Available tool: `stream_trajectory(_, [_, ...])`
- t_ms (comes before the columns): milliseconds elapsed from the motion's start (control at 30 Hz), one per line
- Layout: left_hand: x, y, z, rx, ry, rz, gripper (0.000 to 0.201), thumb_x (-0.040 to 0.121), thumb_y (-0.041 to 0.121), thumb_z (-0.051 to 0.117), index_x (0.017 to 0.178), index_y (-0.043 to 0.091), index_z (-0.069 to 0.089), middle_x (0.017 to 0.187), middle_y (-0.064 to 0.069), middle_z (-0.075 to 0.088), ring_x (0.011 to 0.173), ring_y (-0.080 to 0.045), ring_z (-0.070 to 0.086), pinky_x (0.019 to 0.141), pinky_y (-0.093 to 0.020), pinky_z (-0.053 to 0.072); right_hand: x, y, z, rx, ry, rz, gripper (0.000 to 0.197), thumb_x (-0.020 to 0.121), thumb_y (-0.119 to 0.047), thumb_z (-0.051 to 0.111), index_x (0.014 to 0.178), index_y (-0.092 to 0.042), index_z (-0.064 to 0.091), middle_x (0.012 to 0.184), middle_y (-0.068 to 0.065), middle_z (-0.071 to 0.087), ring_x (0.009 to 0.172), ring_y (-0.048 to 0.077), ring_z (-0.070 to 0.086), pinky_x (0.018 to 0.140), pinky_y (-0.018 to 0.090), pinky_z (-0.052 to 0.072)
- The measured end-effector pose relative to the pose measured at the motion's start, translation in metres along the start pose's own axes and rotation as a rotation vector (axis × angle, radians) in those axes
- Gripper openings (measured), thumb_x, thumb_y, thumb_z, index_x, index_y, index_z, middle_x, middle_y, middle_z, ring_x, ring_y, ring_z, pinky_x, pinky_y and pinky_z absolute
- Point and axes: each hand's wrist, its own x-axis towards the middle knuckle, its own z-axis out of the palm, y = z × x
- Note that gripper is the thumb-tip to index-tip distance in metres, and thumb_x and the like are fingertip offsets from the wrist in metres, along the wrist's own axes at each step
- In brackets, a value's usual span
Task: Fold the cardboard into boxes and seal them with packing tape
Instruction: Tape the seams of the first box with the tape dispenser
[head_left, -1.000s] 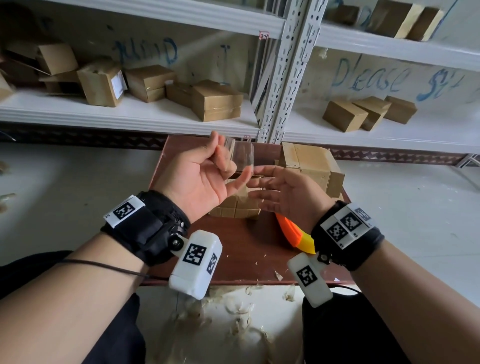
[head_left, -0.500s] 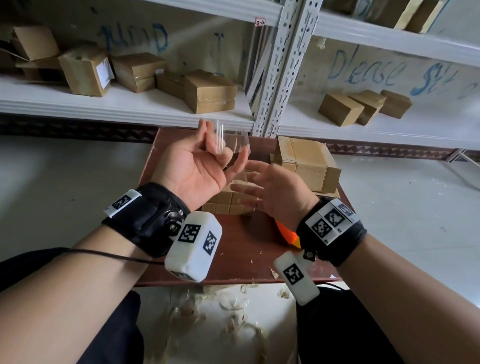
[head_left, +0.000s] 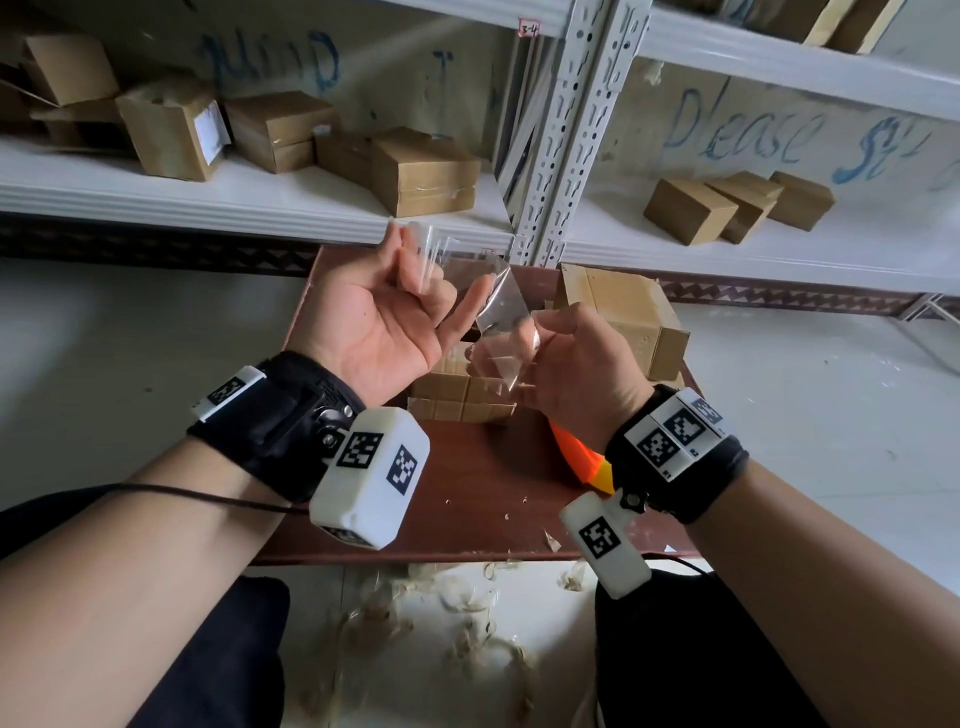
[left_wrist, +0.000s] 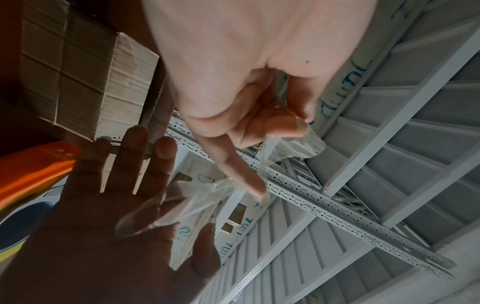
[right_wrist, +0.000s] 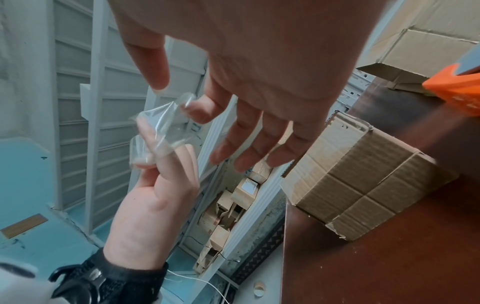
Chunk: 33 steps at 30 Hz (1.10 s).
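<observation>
A crumpled strip of clear packing tape (head_left: 501, 312) stretches between my two hands above the brown table (head_left: 483, 499). My left hand (head_left: 410, 291) is palm up, with its fingers curled round one end of the tape (left_wrist: 283, 142) and the little finger pointing out. My right hand (head_left: 550, 343) sits just right of it, fingers loosely spread, and the other end of the tape (right_wrist: 161, 127) sticks to its index fingertip. Under the hands lies a stack of flat cardboard (head_left: 457, 395). A folded box (head_left: 623, 312) stands behind it on the right.
An orange tape dispenser (head_left: 576, 452) lies on the table under my right wrist. White shelves behind hold several small boxes (head_left: 421, 171) and a perforated metal upright (head_left: 571, 130). Tape scraps litter the floor (head_left: 441, 623) at the table's near edge.
My right hand has closed in on the left hand. The tape, which sat only on the left fingers, now drapes down onto the right hand.
</observation>
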Motion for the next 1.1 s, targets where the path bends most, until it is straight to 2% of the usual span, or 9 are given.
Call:
stream_trajectory(100, [-0.001, -0.001, 0.006, 0.001, 0.011, 0.021, 0.030, 0.104, 0.034, 0.055, 0.086, 0.012, 0.068, 0.063, 0.007, 0.049, 0.060, -0.007, 0.047, 0.086, -0.046, 0.061, -0.004, -0.002, 0.001, -0.034, -0.036, -0.059, 0.032, 0.083, -0.029, 0.048, 0.074, -0.017, 0.076, 0.098, 0.007, 0.074, 0.106, 0.027, 0.063, 0.092, 0.038, 0.047])
stream_trajectory(167, [-0.002, 0.000, 0.009, 0.005, 0.057, 0.056, 0.035, 0.102, 0.034, 0.056, 0.082, 0.011, 0.073, 0.062, 0.008, 0.053, 0.061, -0.006, 0.046, 0.079, -0.044, 0.063, -0.005, -0.001, -0.002, -0.006, -0.023, -0.086, 0.028, 0.082, -0.025, 0.048, 0.071, -0.017, 0.073, 0.093, 0.004, 0.074, 0.104, 0.027, 0.062, 0.090, 0.038, 0.048])
stream_trajectory(367, [-0.006, 0.012, 0.008, 0.056, 0.102, 0.108, 0.034, 0.103, 0.035, 0.056, 0.081, 0.014, 0.071, 0.062, 0.008, 0.050, 0.062, -0.004, 0.047, 0.074, -0.038, 0.064, -0.002, -0.002, -0.012, 0.096, -0.022, -0.133, 0.027, 0.076, -0.011, 0.045, 0.065, -0.014, 0.069, 0.100, 0.015, 0.068, 0.092, 0.022, 0.062, 0.086, 0.037, 0.050])
stream_trajectory(500, [-0.010, 0.021, 0.006, 0.119, 0.139, 0.157, 0.035, 0.102, 0.035, 0.057, 0.079, 0.014, 0.072, 0.061, 0.006, 0.046, 0.057, -0.006, 0.051, 0.076, -0.035, 0.064, 0.000, -0.001, -0.020, 0.027, -0.031, -0.179, 0.028, 0.073, 0.009, 0.049, 0.079, -0.007, 0.072, 0.092, 0.011, 0.070, 0.085, 0.019, 0.066, 0.082, 0.035, 0.054])
stream_trajectory(600, [-0.012, 0.026, 0.006, 0.160, 0.148, 0.187, 0.034, 0.102, 0.035, 0.058, 0.079, 0.014, 0.072, 0.061, 0.006, 0.045, 0.058, -0.006, 0.051, 0.077, -0.034, 0.064, 0.001, 0.003, -0.021, -0.076, -0.015, -0.187, 0.021, 0.079, 0.010, 0.066, 0.085, -0.008, 0.075, 0.088, 0.007, 0.072, 0.083, 0.019, 0.066, 0.084, 0.032, 0.055])
stream_trajectory(700, [-0.015, 0.029, 0.005, 0.204, 0.144, 0.191, 0.031, 0.101, 0.036, 0.059, 0.081, 0.016, 0.072, 0.066, 0.008, 0.045, 0.061, -0.006, 0.048, 0.078, -0.035, 0.063, 0.002, 0.005, -0.022, -0.268, 0.018, -0.174, 0.026, 0.082, 0.013, 0.071, 0.090, -0.011, 0.078, 0.089, 0.009, 0.076, 0.083, 0.017, 0.070, 0.081, 0.027, 0.058])
stream_trajectory(833, [-0.018, 0.029, 0.004, 0.220, 0.098, 0.150, 0.024, 0.100, 0.036, 0.060, 0.088, 0.018, 0.069, 0.071, 0.010, 0.050, 0.063, -0.004, 0.047, 0.082, -0.041, 0.062, 0.001, 0.007, -0.020, -0.609, 0.035, -0.136, 0.023, 0.081, 0.005, 0.078, 0.096, -0.013, 0.076, 0.100, 0.022, 0.075, 0.087, 0.019, 0.071, 0.083, 0.033, 0.060])
stream_trajectory(933, [-0.019, 0.026, 0.005, 0.241, 0.115, 0.139, 0.021, 0.097, 0.035, 0.063, 0.088, 0.017, 0.069, 0.070, 0.010, 0.054, 0.062, -0.004, 0.050, 0.083, -0.045, 0.062, 0.000, 0.008, -0.015, -0.833, 0.067, -0.116, 0.019, 0.082, -0.009, 0.087, 0.094, -0.017, 0.074, 0.094, 0.007, 0.078, 0.073, 0.003, 0.068, 0.073, 0.020, 0.055])
stream_trajectory(1100, [-0.018, 0.024, 0.004, 0.336, 0.108, 0.123, 0.022, 0.101, 0.033, 0.059, 0.089, 0.018, 0.067, 0.070, 0.011, 0.057, 0.062, -0.006, 0.054, 0.095, -0.053, 0.057, 0.003, 0.010, -0.019, -1.099, 0.138, -0.108, 0.022, 0.077, -0.029, 0.091, 0.087, -0.026, 0.072, 0.088, -0.007, 0.076, 0.083, 0.011, 0.071, 0.088, 0.040, 0.059])
